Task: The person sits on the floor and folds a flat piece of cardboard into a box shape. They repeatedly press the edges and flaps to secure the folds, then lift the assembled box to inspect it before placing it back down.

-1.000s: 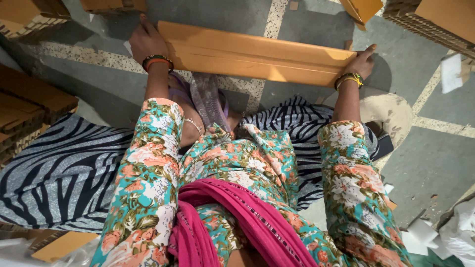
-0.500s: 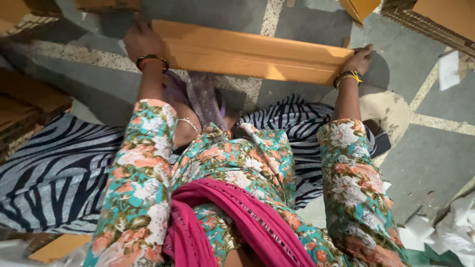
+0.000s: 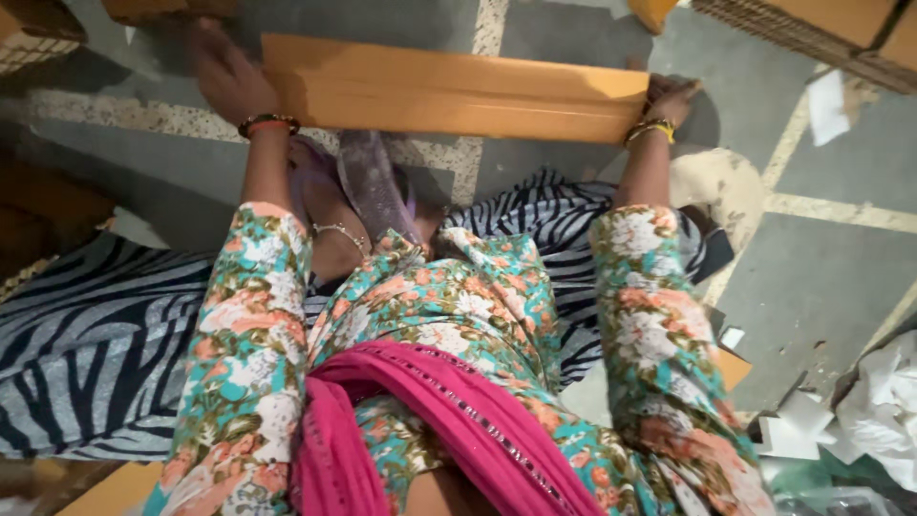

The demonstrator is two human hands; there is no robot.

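A long, flat, folded brown cardboard sheet (image 3: 449, 94) lies across the grey floor in front of me. My left hand (image 3: 227, 78) presses on its left end, fingers spread over the edge. At the right end, my right hand (image 3: 671, 100) grips the sheet, partly hidden behind it. Both wrists wear bangles. My arms are in floral sleeves, and a pink scarf crosses my lap.
I sit on a zebra-striped cloth (image 3: 86, 334). Stacks of cardboard (image 3: 831, 29) stand at the top right, more brown boxes (image 3: 38, 29) at the top left. Crumpled white paper scraps (image 3: 879, 401) lie at the right.
The view has shifted slightly and blurred; my left hand has slid a little along the sheet's left end. Both hands stay on the cardboard.
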